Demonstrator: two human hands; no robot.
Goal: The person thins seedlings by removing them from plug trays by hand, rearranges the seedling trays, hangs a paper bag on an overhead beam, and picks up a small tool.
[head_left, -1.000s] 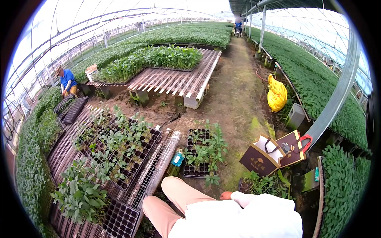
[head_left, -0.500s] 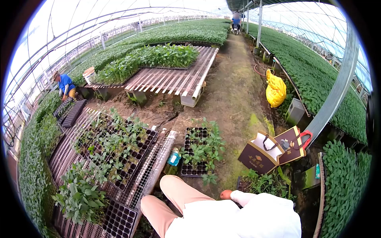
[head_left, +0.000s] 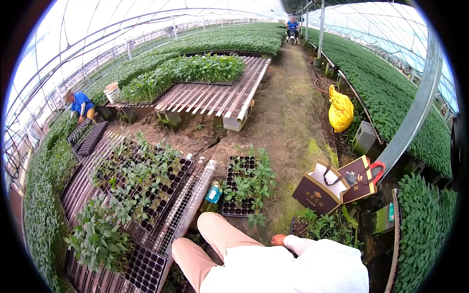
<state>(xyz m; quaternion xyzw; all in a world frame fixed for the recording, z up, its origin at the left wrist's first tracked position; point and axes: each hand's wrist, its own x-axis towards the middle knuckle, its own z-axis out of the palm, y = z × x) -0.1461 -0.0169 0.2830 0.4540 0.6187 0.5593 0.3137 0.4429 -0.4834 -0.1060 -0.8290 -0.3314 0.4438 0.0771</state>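
My right hand [head_left: 279, 240] hangs low beside my thigh, past a white sleeve; its fingers are too small and hidden to make out. Nearest to it are the leafy plants in a dark tray [head_left: 322, 228] on the ground. My left hand is out of sight. Ahead of my knees, a black cell tray with seedlings [head_left: 238, 207] lies on the path, next to a blue-labelled bottle [head_left: 213, 194]. On the mesh bench [head_left: 195, 195] to the left are seedling trays [head_left: 168, 190], a bunch of loose seedlings [head_left: 100, 239] and an empty-celled tray [head_left: 145, 267].
Two paper bags [head_left: 317, 196] and a yellow sack [head_left: 340, 111] stand right of the path, near a metal post [head_left: 415, 115]. A person in blue [head_left: 80, 103] bends over trays at far left. Another person [head_left: 292, 27] rides a small vehicle far down the path.
The distant rider appears larger and closer on the path. The person at left has bent lower over the trays. My view has shifted slightly; my right hand stays low.
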